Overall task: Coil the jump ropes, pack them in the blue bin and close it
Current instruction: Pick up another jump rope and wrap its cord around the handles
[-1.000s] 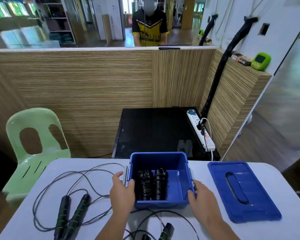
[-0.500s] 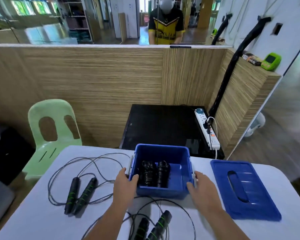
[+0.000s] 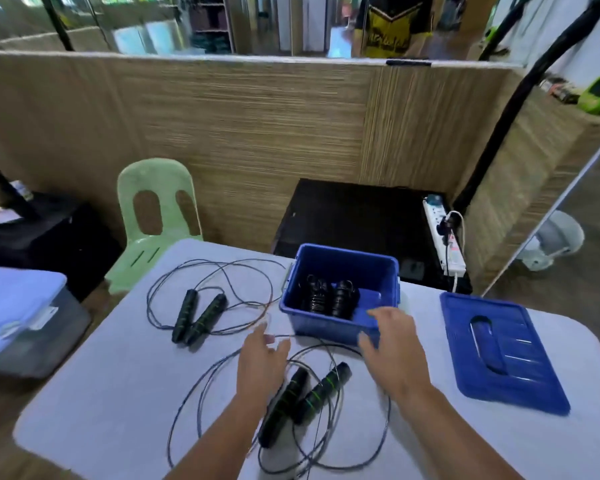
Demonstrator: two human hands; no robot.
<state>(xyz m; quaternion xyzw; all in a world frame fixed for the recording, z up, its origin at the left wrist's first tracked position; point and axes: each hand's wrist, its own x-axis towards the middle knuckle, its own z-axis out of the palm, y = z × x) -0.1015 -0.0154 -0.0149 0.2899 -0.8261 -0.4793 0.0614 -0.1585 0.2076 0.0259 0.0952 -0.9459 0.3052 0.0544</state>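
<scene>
The open blue bin (image 3: pixel 293 308) stands at the table's far middle with coiled black ropes (image 3: pixel 329 297) inside. Its blue lid (image 3: pixel 499 351) lies flat to the right. One loose jump rope with black handles (image 3: pixel 200 315) sprawls to the bin's left. A second rope's black-and-green handles (image 3: pixel 303 398) lie in front of the bin, cord looped around them. My left hand (image 3: pixel 262 358) hovers open just above those handles. My right hand (image 3: pixel 394 344) is open with spread fingers at the bin's near right corner, holding nothing.
A white table (image 3: pixel 118 375) carries everything. A green plastic chair (image 3: pixel 153 220) stands behind its left corner, and a clear storage box with a pale lid (image 3: pixel 18 313) sits left. A black cabinet with a power strip (image 3: pixel 444 233) lies beyond the bin.
Both hands have let go of the bin's sides and drawn back toward the near rope. The camera has swung left and tilted down.
</scene>
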